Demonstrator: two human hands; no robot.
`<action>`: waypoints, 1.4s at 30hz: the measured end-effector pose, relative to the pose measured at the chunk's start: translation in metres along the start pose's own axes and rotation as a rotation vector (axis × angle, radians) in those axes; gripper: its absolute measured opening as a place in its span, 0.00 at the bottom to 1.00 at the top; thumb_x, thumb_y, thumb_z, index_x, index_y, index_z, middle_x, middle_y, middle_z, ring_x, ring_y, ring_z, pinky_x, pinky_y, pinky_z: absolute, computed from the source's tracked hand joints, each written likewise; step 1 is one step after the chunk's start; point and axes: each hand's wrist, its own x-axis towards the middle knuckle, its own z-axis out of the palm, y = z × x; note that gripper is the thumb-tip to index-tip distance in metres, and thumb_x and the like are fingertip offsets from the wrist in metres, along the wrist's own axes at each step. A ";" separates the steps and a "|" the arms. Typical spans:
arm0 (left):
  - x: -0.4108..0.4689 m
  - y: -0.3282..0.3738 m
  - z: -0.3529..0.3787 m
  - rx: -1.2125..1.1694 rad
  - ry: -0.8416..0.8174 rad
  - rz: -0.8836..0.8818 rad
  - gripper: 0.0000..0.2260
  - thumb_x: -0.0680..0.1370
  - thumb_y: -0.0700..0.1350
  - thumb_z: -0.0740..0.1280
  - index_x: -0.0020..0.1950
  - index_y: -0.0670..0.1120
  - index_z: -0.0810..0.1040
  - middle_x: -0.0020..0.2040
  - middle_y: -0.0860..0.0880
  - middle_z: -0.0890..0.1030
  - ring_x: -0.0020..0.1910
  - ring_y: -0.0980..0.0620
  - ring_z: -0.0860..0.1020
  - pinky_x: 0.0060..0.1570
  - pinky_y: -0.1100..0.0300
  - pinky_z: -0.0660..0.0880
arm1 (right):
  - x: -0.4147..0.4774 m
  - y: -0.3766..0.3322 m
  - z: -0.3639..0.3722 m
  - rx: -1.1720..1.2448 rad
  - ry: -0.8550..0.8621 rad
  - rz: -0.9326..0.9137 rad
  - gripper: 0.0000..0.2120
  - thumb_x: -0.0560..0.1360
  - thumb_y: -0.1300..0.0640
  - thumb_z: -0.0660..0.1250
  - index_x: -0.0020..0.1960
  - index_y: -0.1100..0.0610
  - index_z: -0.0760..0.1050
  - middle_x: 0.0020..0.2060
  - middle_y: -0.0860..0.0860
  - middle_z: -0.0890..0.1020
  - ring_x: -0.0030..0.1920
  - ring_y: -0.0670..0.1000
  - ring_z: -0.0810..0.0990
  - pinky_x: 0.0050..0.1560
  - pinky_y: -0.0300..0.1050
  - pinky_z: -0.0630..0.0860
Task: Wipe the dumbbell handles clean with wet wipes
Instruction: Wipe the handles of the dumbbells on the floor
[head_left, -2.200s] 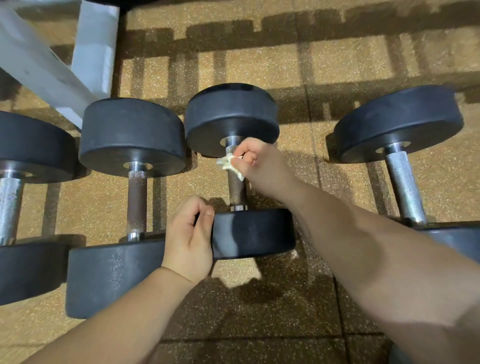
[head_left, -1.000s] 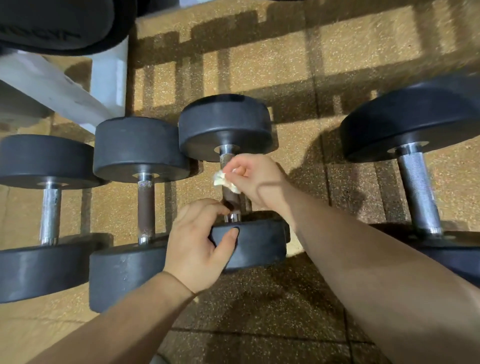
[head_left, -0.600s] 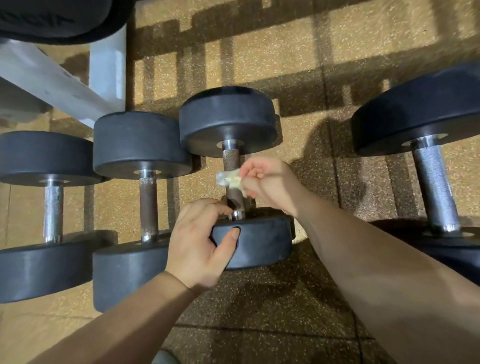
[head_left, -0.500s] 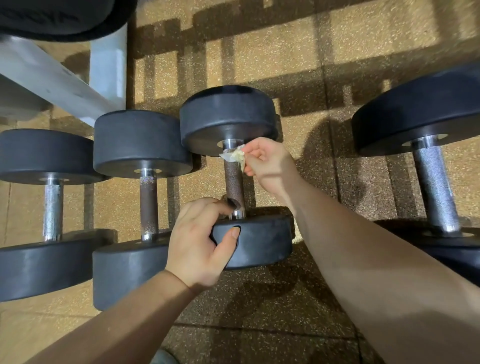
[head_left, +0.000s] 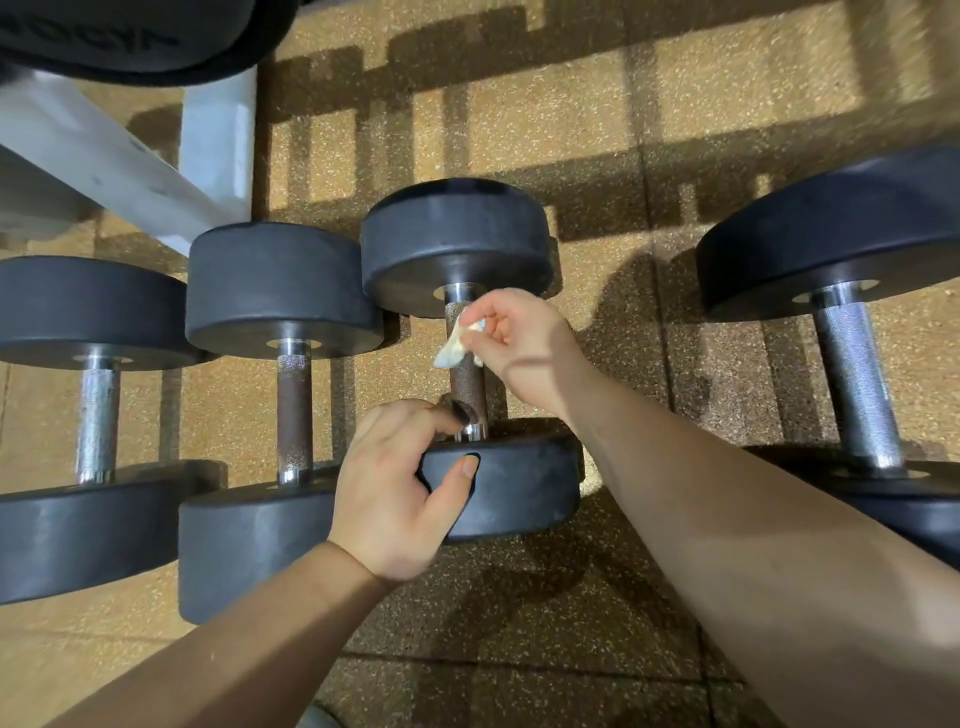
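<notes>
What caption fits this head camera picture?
Right hand holds a wet wipe against the dumbbell handle; left hand grips the near weight.

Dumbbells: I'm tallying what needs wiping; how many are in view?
4. The far-left dumbbell; the second dumbbell beside it; the middle dumbbell, gripped by the left hand while the right hand pinches a wipe against it; the right dumbbell. Others may lie out of frame.

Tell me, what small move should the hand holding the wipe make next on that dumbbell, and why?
Probably slide the wet wipe down the handle toward the near weight. The right hand pinches it at the handle's far end, so the brownish stretch below is uncovered, and the left hand grips the near weight, steadying it.
</notes>
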 end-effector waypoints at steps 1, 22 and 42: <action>0.000 0.000 0.000 -0.001 0.002 0.000 0.16 0.77 0.54 0.63 0.52 0.43 0.81 0.49 0.49 0.79 0.51 0.46 0.76 0.53 0.51 0.70 | -0.008 0.000 -0.002 -0.005 -0.068 0.007 0.05 0.75 0.60 0.71 0.46 0.50 0.81 0.41 0.44 0.75 0.36 0.39 0.75 0.38 0.29 0.70; -0.001 -0.004 0.005 -0.036 0.035 0.000 0.15 0.78 0.55 0.63 0.51 0.45 0.81 0.48 0.51 0.80 0.51 0.46 0.77 0.54 0.48 0.72 | 0.014 -0.015 0.001 -0.070 0.105 0.016 0.06 0.73 0.58 0.75 0.39 0.49 0.82 0.31 0.43 0.78 0.29 0.37 0.74 0.32 0.28 0.68; 0.005 0.031 0.019 -0.296 0.114 -0.227 0.15 0.76 0.60 0.60 0.51 0.50 0.76 0.50 0.53 0.75 0.53 0.49 0.74 0.55 0.48 0.73 | -0.021 -0.041 -0.039 -0.710 -0.180 0.017 0.04 0.73 0.49 0.73 0.40 0.47 0.85 0.36 0.42 0.82 0.38 0.41 0.78 0.39 0.32 0.72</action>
